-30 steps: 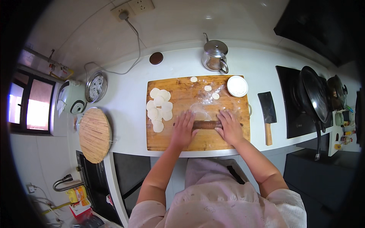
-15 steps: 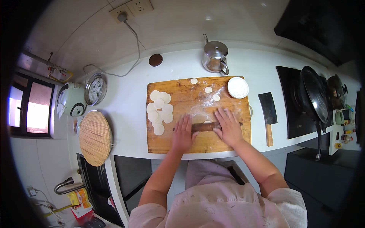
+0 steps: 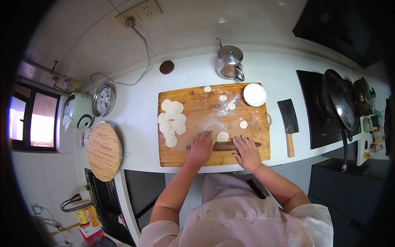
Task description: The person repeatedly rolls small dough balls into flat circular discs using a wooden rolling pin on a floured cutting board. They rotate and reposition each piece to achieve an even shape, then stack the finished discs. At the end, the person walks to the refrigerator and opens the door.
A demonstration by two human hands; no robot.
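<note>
A dark wooden rolling pin (image 3: pixel 224 146) lies crosswise near the front of the wooden cutting board (image 3: pixel 197 158). My left hand (image 3: pixel 201 148) rests on its left part, fingers stretched forward over it. On its right part lies my right hand (image 3: pixel 247 154), fingers extended and thumb apart. Neither hand wraps round the pin. Just beyond the pin, between my hands, is a small dough round (image 3: pixel 222 136). Several thin dough wrappers (image 3: pixel 170 113) overlap at the board's left. Small dough pieces (image 3: pixel 223 98) sit toward the back, and another dough piece (image 3: pixel 243 124) lies beyond my right hand.
A white bowl of flour (image 3: pixel 255 95) stands on the board's back right corner. Right of the board lies a cleaver (image 3: pixel 289 123), then a stove with a black pan (image 3: pixel 338 105). A glass teapot (image 3: pixel 229 61) stands behind; a round woven lid (image 3: pixel 103 151) and metal bowl (image 3: pixel 103 99) are left.
Both hands and the rolling pin have moved back toward my body. The dough round now shows beyond the pin, and a small dough piece beside my right hand has come into sight.
</note>
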